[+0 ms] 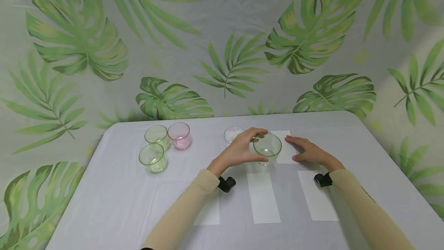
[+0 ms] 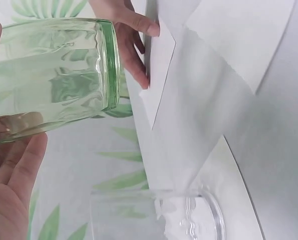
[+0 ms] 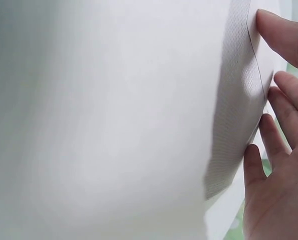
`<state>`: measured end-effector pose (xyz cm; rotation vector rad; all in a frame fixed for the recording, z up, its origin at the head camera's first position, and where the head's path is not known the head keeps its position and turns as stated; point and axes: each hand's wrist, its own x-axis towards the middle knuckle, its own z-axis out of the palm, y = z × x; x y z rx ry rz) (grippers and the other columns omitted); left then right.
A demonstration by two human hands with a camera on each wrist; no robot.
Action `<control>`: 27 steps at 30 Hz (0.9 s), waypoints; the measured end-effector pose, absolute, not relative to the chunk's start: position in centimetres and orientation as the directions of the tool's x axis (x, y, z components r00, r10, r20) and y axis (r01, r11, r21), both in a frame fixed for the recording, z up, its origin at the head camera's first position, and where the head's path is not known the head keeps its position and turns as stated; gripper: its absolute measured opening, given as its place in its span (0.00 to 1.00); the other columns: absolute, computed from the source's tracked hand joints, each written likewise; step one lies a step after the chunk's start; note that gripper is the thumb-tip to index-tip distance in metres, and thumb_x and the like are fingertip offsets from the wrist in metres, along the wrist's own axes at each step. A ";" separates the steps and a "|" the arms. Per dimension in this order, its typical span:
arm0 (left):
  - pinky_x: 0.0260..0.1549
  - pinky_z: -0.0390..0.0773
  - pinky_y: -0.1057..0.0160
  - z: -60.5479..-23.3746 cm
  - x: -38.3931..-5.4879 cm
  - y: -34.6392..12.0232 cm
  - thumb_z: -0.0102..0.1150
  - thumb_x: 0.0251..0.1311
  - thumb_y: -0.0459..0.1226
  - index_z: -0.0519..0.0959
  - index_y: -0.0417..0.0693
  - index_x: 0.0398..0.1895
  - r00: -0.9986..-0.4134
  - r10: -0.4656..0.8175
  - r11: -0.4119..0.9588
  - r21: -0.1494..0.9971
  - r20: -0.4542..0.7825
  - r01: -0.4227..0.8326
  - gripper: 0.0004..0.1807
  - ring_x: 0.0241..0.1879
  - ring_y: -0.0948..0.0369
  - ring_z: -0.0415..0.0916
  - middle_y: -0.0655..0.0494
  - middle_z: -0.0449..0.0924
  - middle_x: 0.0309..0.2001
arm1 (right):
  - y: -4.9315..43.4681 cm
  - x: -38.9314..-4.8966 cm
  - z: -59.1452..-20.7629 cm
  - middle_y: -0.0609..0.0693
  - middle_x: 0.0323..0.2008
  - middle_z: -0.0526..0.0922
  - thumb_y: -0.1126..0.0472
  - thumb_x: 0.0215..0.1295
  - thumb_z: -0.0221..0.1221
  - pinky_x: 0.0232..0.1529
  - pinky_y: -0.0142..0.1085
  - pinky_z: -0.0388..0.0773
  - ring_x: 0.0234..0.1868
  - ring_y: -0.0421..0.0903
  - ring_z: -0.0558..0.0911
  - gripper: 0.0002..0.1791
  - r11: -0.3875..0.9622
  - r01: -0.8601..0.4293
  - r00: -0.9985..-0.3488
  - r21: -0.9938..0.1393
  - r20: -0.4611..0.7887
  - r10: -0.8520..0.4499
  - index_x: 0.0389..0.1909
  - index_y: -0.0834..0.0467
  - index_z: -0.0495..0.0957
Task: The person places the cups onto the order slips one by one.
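My left hand (image 1: 241,149) grips a green-tinted drinking glass (image 1: 268,147) between thumb and fingers. In the left wrist view the glass (image 2: 48,75) is upright and held above the table. A clear glass (image 1: 231,132) stands behind this hand, partly covered by it, and its base (image 2: 189,220) rests by a white paper sheet. My right hand (image 1: 308,150) has its fingers spread and lightly bent, with fingertips at the right edge of a white paper sheet (image 1: 285,159). In the right wrist view the fingertips (image 3: 254,155) touch the table or paper edge; nothing is held.
To the left stand two green glasses, the nearer one (image 1: 153,158) and the farther one (image 1: 157,137), beside a pink glass (image 1: 179,136). Three white paper strips lie nearer me: left (image 1: 209,209), middle (image 1: 263,198) and right (image 1: 316,196). A leaf-patterned cloth (image 1: 229,68) hangs behind the table.
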<state>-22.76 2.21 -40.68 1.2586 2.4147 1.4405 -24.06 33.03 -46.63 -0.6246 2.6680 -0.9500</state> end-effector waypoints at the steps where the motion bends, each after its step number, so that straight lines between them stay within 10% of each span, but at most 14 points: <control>1: 0.56 0.68 0.72 -40.7 -22.9 2.5 0.76 0.46 0.41 0.67 0.42 0.65 -0.664 0.671 0.233 0.756 0.331 0.612 0.42 0.56 0.62 0.70 0.52 0.71 0.60 | 33.0 -24.1 -46.7 0.73 0.67 0.55 0.62 0.57 0.66 0.62 0.68 0.45 0.67 0.71 0.50 0.40 0.698 -0.311 -0.880 -0.645 -0.083 -0.468 0.67 0.72 0.59; 27: 0.56 0.67 0.71 -43.7 -26.9 9.4 0.76 0.46 0.43 0.66 0.44 0.66 -0.776 0.582 0.416 0.731 0.243 0.541 0.43 0.58 0.61 0.69 0.52 0.71 0.61 | 33.0 -24.0 -46.6 0.76 0.66 0.54 0.62 0.56 0.66 0.62 0.68 0.46 0.66 0.74 0.50 0.41 0.701 -0.253 -0.902 -0.667 -0.099 -0.420 0.66 0.75 0.57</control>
